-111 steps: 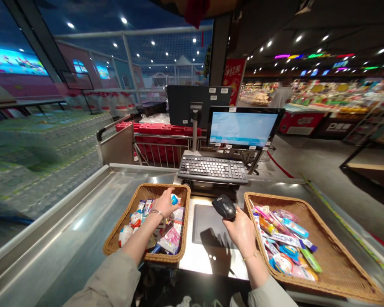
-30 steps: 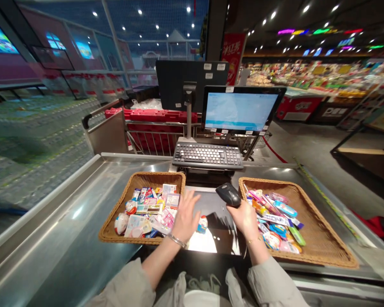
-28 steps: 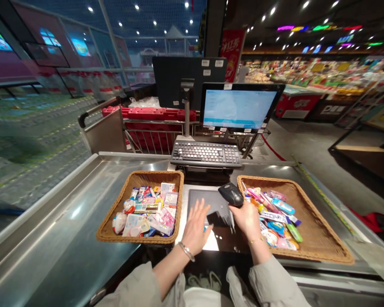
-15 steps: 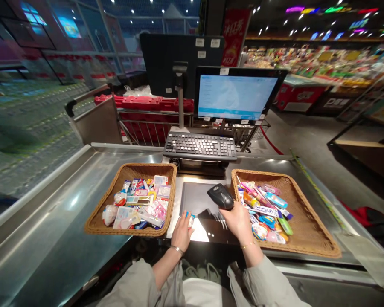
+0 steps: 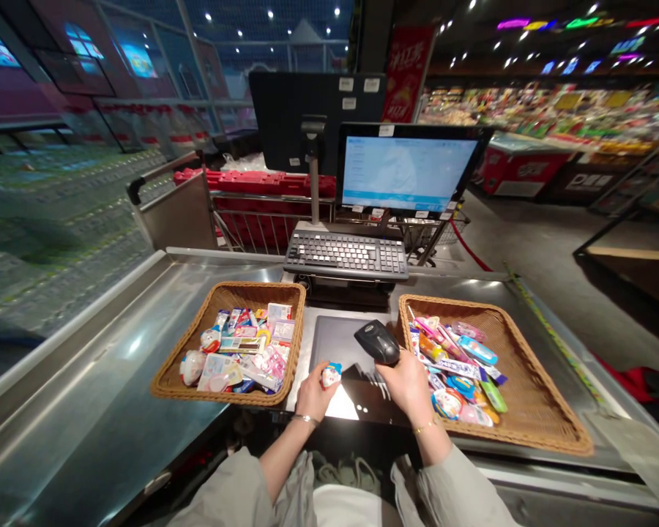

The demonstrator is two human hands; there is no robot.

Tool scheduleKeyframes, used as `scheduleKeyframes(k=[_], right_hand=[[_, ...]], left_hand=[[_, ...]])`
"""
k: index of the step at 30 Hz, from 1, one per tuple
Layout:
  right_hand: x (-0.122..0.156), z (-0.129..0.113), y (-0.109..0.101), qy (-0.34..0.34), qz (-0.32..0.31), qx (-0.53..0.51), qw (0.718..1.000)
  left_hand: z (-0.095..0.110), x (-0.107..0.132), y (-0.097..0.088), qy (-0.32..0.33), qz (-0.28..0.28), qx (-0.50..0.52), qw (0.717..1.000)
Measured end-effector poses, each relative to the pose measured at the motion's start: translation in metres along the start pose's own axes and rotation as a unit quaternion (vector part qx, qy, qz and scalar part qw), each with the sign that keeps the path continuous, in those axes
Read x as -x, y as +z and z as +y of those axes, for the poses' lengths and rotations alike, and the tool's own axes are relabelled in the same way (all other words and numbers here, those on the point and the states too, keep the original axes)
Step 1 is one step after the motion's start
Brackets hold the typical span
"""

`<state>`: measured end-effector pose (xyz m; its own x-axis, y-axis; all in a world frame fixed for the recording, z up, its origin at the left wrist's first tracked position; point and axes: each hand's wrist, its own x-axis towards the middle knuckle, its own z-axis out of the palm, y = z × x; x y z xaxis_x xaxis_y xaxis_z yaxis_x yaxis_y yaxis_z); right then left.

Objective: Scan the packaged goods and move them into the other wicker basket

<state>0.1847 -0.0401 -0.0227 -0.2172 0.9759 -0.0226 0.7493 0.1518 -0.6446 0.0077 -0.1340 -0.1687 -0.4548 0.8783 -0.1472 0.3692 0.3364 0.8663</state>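
Observation:
My left hand (image 5: 314,396) is closed round a small egg-shaped toy packet (image 5: 330,375), white with red and blue print, held over the near edge of the dark scan plate (image 5: 340,344). My right hand (image 5: 409,384) grips a black handheld barcode scanner (image 5: 377,342), its head level with the packet and just to its right. A wicker basket (image 5: 170,378) of several small sweets and toy packets lies left of my hands. A second wicker basket (image 5: 532,395) with similar packets lies to the right.
Behind the scan plate stand a keyboard (image 5: 347,255), a lit till screen (image 5: 406,174) and a dark customer display (image 5: 313,117). A steel counter (image 5: 88,410) runs off to the left. A red shopping trolley (image 5: 252,201) stands beyond it, with shop aisles at the far right.
My left hand left the left basket, lay flat on the scan plate, then closed on the egg-shaped packet and lifted it beside the scanner. My right hand kept hold of the scanner.

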Motion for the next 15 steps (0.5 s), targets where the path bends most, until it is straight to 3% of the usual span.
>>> scheduleKeyframes(k=[4,6,8,12,15], right_hand=[[0.001,-0.004,-0.003,0.002,0.007,-0.006,1.0],[0.002,-0.006,-0.004,0.002,0.009,-0.009,1.0],[0.003,-0.008,-0.006,0.002,0.009,-0.012,1.0],[0.004,-0.012,-0.01,-0.001,0.013,-0.017,1.0],[0.006,-0.015,-0.013,-0.006,0.02,-0.021,1.0]], left_hand=[[0.028,0.002,0.005,-0.011,-0.029,0.115,0.993],[0.043,0.003,0.004,-0.035,-0.019,0.255,0.966],[0.057,0.006,0.0,-0.065,-0.017,0.39,0.918],[0.081,0.012,-0.017,-0.143,-0.105,0.593,0.786],[0.091,0.015,-0.029,-0.167,-0.119,0.65,0.731]])
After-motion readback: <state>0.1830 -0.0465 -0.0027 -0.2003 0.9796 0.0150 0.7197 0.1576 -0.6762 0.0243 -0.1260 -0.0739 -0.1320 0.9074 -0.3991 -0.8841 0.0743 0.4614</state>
